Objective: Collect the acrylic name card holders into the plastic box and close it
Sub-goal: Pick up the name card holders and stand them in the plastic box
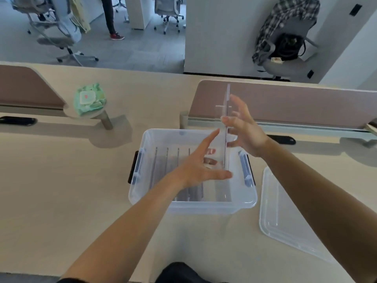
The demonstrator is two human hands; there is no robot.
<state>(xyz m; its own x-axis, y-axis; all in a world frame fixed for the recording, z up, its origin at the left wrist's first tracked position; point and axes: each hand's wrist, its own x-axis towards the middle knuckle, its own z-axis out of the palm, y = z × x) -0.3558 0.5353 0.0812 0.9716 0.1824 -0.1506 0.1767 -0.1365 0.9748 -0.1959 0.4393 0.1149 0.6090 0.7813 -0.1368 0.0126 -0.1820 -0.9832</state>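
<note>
A clear plastic box (247, 202) stands open on the desk in front of me, and several acrylic name card holders (163, 160) stand in rows inside it. One clear acrylic holder (226, 111) is upright, edge-on to me, over the box's right side. My left hand (201, 168) presses its left face with spread fingers. My right hand (243, 127) presses its right face, fingers spread too. The holder is clamped between both hands. The box's clear lid (285, 217) lies flat on the desk to the right of the box.
A green pack of wet wipes (89, 99) rests on a small round stand at the back left. Brown desk dividers (295, 103) run along the desk's far edge. Office chairs and a standing person's legs are beyond the desk.
</note>
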